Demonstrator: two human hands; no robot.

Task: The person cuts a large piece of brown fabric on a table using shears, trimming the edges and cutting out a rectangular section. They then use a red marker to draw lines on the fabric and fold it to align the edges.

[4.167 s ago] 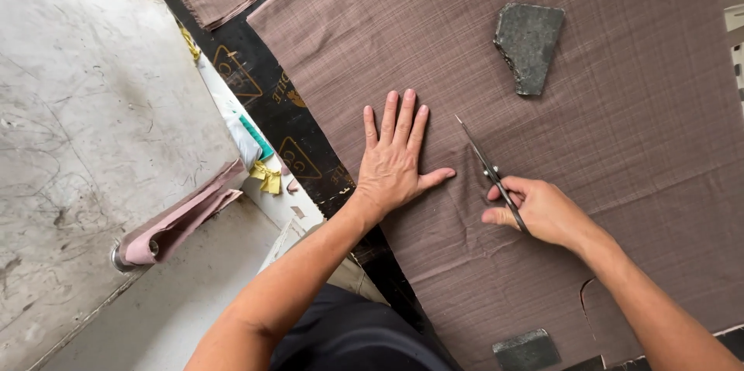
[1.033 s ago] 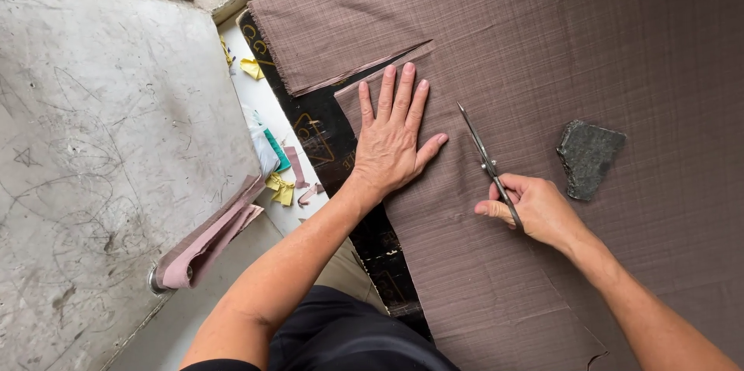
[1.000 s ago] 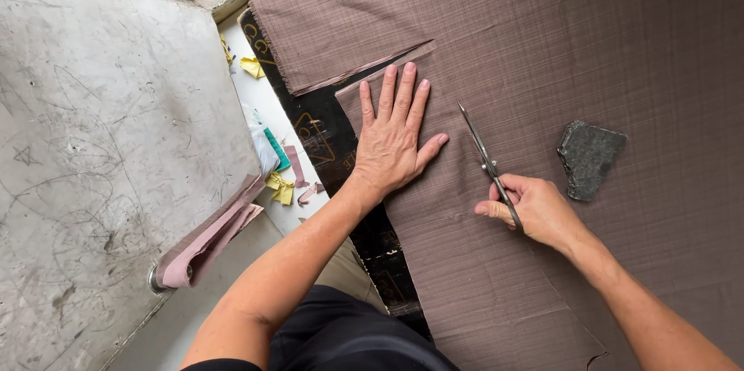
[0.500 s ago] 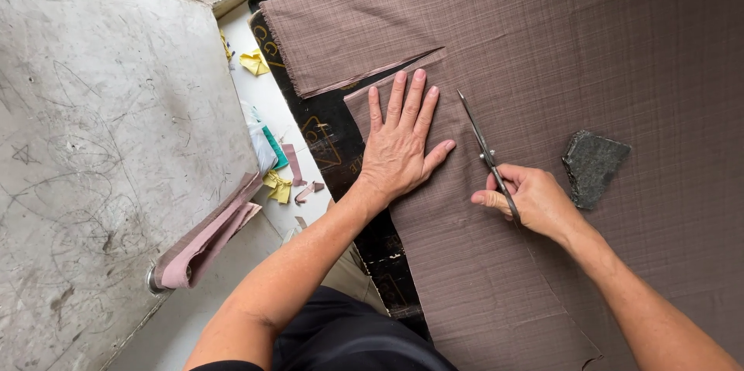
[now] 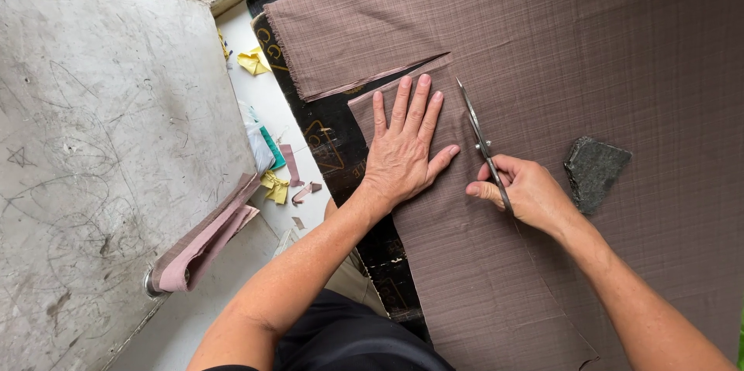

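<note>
A large sheet of brown checked fabric (image 5: 589, 53) lies spread over the work surface. My left hand (image 5: 403, 150) presses flat on the narrow strip left of the cut, fingers spread. My right hand (image 5: 523, 189) grips metal scissors (image 5: 480, 138), whose blades point away from me along the cut line, tips near the end of a slit in the cloth. An upper flap of the fabric (image 5: 349, 37) has parted from the strip, showing a black patterned surface (image 5: 329, 127) beneath.
A dark grey stone (image 5: 593, 173) rests on the fabric right of my right hand. Yellow and pink scraps (image 5: 275, 185) and a teal item lie on the white strip at left. Folded pink-brown cloth (image 5: 201, 235) hangs beside a grey concrete slab (image 5: 101, 131).
The scissors have advanced away from me along the cloth, lengthening the cut. My left hand has shifted forward with them. The view has moved, so the stone now sits nearer my right hand.
</note>
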